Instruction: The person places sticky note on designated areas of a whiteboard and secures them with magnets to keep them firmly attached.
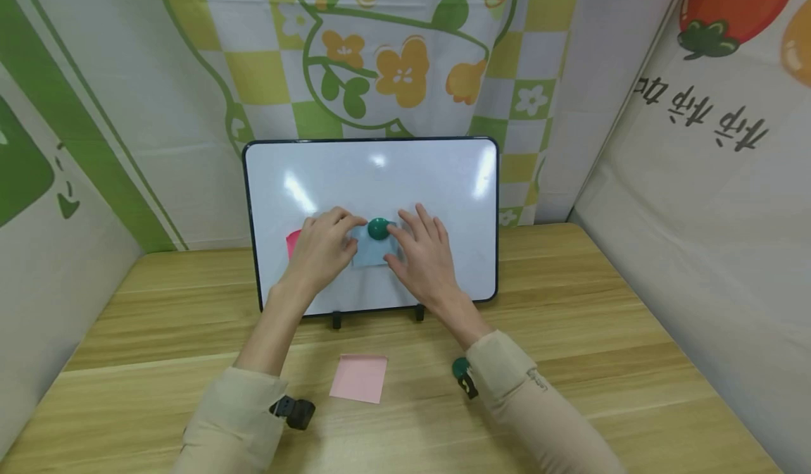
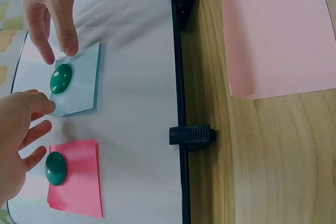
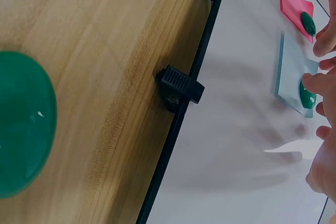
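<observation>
both grips loose-fingered, left hand (image 1: 323, 248) and right hand (image 1: 423, 252) touching blue note (image 2: 79, 80), green magnet (image 2: 61, 78) on whiteboard (image 1: 443, 178)

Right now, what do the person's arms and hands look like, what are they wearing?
Both hands, the left hand and the right hand, are bare, with no gloves or rings visible. Each arm wears a beige long sleeve pushed back from the wrist. A small black device is strapped under the left forearm, and a similar black one sits by the right cuff.

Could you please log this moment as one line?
left hand: touching blue note | right hand: touching it | green magnet: on note | whiteboard: upright
</observation>
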`<state>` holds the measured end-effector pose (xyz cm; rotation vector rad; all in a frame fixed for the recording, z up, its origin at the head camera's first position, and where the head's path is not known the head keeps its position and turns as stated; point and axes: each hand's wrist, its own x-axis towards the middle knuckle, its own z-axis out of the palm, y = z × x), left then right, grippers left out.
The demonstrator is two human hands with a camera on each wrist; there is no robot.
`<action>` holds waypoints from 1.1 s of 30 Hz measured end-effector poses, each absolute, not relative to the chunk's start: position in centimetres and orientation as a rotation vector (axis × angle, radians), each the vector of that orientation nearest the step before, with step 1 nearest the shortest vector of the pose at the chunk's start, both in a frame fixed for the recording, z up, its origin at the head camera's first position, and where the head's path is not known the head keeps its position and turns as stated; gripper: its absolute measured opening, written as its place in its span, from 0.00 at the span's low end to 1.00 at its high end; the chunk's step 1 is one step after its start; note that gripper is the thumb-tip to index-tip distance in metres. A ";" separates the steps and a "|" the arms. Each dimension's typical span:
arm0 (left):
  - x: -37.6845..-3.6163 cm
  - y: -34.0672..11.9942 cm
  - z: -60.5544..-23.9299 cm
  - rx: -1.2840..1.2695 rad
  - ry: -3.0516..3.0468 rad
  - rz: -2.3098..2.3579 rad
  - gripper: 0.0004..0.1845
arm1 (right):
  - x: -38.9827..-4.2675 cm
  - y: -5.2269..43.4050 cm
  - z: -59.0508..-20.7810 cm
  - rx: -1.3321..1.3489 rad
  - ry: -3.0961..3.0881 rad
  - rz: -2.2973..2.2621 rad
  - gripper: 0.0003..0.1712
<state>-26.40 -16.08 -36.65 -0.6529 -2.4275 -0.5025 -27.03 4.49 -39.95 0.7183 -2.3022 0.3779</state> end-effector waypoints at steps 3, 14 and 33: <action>-26.2 -16.1 -36.8 -0.661 -2.427 -0.492 0.17 | -26.9 4.7 -40.0 0.701 -2.313 0.392 0.30; -25.4 -16.4 -37.3 -0.670 -2.466 -0.473 0.17 | -26.2 6.0 -40.6 0.648 -2.379 0.497 0.29; -24.7 -16.3 -38.4 -0.650 -2.529 -0.438 0.17 | -24.6 7.2 -41.9 0.533 -2.396 0.745 0.27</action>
